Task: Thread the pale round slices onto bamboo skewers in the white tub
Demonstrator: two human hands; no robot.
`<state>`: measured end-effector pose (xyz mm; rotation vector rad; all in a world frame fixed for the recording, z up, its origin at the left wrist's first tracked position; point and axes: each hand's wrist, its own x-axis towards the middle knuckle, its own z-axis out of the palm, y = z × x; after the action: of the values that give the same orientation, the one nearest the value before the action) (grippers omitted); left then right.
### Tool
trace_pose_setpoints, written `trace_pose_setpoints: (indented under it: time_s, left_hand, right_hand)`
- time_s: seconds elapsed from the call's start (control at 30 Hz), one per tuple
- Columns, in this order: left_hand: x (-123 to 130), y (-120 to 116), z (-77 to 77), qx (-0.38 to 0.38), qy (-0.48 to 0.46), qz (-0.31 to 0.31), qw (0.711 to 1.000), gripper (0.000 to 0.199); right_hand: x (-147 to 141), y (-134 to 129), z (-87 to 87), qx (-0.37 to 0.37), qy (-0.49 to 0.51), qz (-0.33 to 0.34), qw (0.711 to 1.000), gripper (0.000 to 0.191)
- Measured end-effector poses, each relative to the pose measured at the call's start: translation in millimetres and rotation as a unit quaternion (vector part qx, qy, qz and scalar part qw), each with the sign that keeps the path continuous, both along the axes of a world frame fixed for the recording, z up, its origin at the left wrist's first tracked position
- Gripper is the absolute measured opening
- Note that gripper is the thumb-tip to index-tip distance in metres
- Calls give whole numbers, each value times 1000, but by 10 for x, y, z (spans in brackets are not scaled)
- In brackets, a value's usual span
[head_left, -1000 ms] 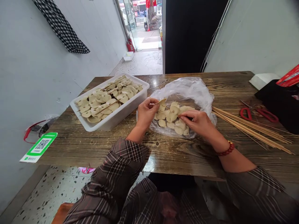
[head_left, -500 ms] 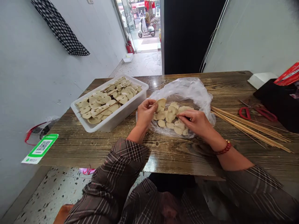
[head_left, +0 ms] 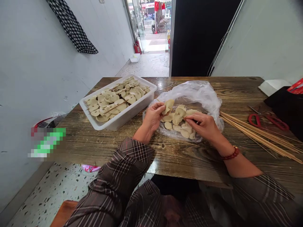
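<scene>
My left hand [head_left: 155, 117] pinches a thin, pale, round slice [head_left: 169, 106] between thumb and fingers, over the near left side of an opened clear plastic bag [head_left: 196, 90]. Just right of it, my right hand [head_left: 203, 124] is closed in a pinch on what looks like a bamboo skewer, mostly hidden by the fingers. Overlapping slices [head_left: 179, 114] hang at its tip, close to the left hand's slice. More loose slices [head_left: 187, 130] lie in the bag beneath both hands. To the left stands a white plastic tub [head_left: 132, 116] filled with skewered slices [head_left: 113, 97].
A fan of bare bamboo skewers [head_left: 258, 134] lies right of the bag. Beyond them are red-handled scissors [head_left: 255, 120] and a black holder [head_left: 281, 105] with red packets. A green card [head_left: 48, 143], blurred, is at the table's left end. The wooden table [head_left: 180, 160] has its front edge near my body.
My view has turned slightly left, so the table and tub appear further right. Both hands keep their pinches, and the left hand's slice is tilted differently. The scooter outside has left the doorway.
</scene>
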<state>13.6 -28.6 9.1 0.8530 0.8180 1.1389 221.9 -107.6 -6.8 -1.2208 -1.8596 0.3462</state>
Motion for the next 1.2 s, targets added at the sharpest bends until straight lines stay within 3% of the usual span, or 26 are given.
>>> trace_pose_setpoints:
  time_s: [0.53,0.8,0.97,1.07,1.2]
  left_hand:
    - [45,-15,-55,136,88,32,986,16]
    - [43,-13,-65,160,144,17,976,19]
    - [56,-25,-60,193,201,-3,960,36]
    - [66,-45,-44,181,188,-23,965,44]
    - [55,-59,-9,98,95,-41,990,48]
  right_hand:
    - [5,12,-34,-11,-7,-27,1000,18]
    - [0,12,-31,-11,-15,-21,1000,19]
    - [-13,15,-34,-10,-15,-17,1000,18]
    - [-31,16,-25,-17,0,-16,1000,18]
    - [-53,19,0,-34,55,-26,998,18]
